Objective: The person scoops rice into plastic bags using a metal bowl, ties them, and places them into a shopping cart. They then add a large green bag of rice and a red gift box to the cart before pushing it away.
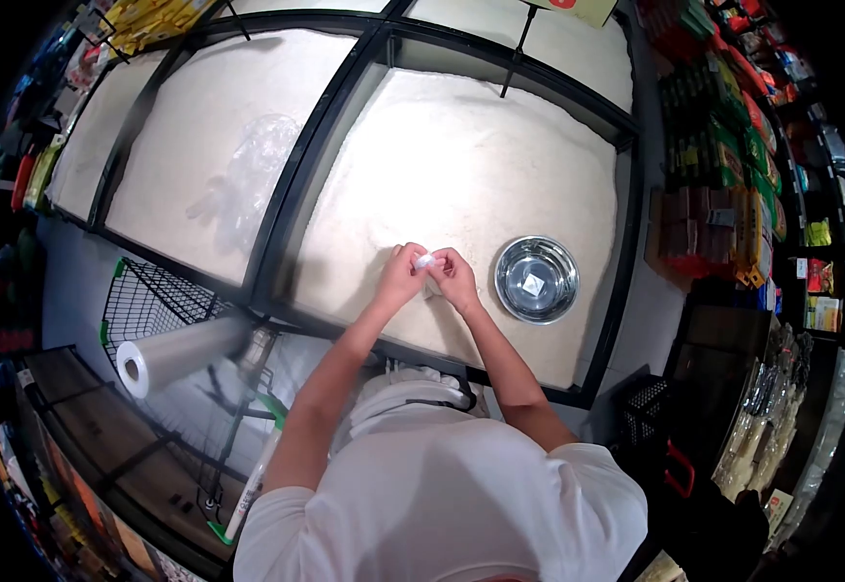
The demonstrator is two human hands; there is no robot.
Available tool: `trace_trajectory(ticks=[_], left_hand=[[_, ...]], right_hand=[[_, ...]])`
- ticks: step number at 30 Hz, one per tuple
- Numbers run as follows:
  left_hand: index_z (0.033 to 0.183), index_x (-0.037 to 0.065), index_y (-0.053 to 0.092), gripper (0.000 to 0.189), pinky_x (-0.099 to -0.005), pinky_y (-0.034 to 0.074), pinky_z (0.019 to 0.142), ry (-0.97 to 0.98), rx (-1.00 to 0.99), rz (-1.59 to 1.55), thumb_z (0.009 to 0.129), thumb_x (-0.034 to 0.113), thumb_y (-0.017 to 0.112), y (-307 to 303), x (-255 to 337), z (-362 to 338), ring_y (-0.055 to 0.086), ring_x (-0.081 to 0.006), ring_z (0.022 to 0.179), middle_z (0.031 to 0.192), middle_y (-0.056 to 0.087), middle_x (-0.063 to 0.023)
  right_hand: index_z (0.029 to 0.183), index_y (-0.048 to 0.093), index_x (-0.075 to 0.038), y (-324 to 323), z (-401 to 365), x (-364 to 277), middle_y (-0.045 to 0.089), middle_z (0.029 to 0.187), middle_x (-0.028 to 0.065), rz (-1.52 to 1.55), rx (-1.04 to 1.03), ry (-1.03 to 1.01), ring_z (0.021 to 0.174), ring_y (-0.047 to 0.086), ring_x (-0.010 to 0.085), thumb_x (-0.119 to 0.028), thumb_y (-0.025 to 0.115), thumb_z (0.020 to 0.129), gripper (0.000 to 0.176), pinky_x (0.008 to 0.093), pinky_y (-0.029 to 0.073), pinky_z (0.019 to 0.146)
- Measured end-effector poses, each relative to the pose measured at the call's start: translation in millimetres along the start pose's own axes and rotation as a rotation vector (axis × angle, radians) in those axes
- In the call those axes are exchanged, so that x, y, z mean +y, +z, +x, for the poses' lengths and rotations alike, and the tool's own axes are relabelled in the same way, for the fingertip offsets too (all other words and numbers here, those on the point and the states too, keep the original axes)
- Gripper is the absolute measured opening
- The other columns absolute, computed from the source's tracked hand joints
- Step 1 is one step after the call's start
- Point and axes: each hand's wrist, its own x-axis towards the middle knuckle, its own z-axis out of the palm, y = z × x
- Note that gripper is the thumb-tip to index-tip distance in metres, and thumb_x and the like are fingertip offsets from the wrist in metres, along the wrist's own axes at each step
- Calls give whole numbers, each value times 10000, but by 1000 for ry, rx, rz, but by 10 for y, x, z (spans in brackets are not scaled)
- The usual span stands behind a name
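Observation:
My left hand (402, 275) and my right hand (455, 278) meet over the near part of a bin of fine white grain (471, 155). Pinched between the fingertips of both is a small white piece (426, 261) that looks like bunched thin plastic; its exact kind is too small to tell. To the right of my right hand, a round metal bowl (537, 279) rests on the grain, with a small pale square at its bottom.
Black dividers (292, 184) separate the bins. A clear plastic bag (260, 165) lies on the left bin's grain. At the lower left are a plastic roll (180, 356) and a shopping cart (156, 301). Packaged goods (718, 184) fill shelves on the right.

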Motion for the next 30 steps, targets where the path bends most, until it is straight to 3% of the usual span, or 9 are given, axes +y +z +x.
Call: trace_trajectory(ticks=[4, 8, 11, 14, 20, 26, 29, 30], left_hand=[[1147, 101, 622, 311, -315, 510, 689, -97, -20, -96, 839, 102, 663, 51, -93, 23, 604, -228, 822, 937, 551, -104], [1201, 95, 627, 327, -316, 523, 687, -289, -30, -192, 888, 188, 650, 17, -327, 101, 620, -233, 817, 937, 613, -103], [1116, 49, 640, 238, -298, 537, 669, -252, -72, -131, 924, 189, 626, -18, -318, 122, 621, -190, 791, 902, 645, -84], [1021, 29, 640, 161, -273, 545, 652, -434, -158, -436, 954, 167, 592, -149, -86, 124, 620, -141, 766, 889, 642, -64], [941, 36, 633, 121, -268, 529, 631, -479, 54, -567, 964, 141, 577, -72, 28, 177, 622, -113, 708, 848, 644, -49], [916, 68, 629, 77, -293, 503, 611, -134, 162, -67, 945, 127, 588, -77, 144, 86, 628, -113, 659, 793, 646, -46], [913, 55, 623, 105, -285, 506, 624, -134, 215, -259, 953, 145, 584, -47, 179, 20, 619, -115, 648, 792, 645, -42], [932, 53, 616, 110, -281, 523, 651, -219, 201, -337, 968, 144, 567, -36, 181, -18, 618, -116, 711, 841, 639, -41]], right_hand=[[962, 598, -50, 55, 34, 0, 608, 766, -13, -227, 124, -2, 658, 552, 67, -88, 701, 862, 149, 227, 474, 627], [969, 598, -56, 124, -2, -5, 601, 779, -3, -231, 112, -130, 664, 540, 73, -63, 676, 861, 134, 230, 468, 624], [988, 606, -57, 129, -61, -13, 604, 816, 3, -182, 94, -204, 699, 546, 77, -52, 652, 872, 125, 237, 470, 634], [1012, 612, -57, 79, -86, -23, 610, 864, 12, -162, 68, -234, 745, 556, 76, -45, 636, 891, 124, 240, 473, 657], [1025, 603, -55, 5, -11, 5, 632, 943, 5, 109, 30, -121, 815, 576, 79, -22, 613, 923, 108, 236, 479, 727], [1045, 575, -36, 15, -38, -44, 615, 956, 17, 159, 0, -155, 812, 565, 73, 21, 571, 909, 147, 223, 474, 731], [1053, 559, -43, -15, -44, -29, 609, 950, 14, 162, -40, -171, 833, 564, 76, 14, 577, 921, 145, 227, 473, 746], [1060, 550, -50, -24, -40, -34, 608, 950, 10, 173, -65, -169, 838, 567, 78, 6, 583, 931, 145, 229, 475, 751]])
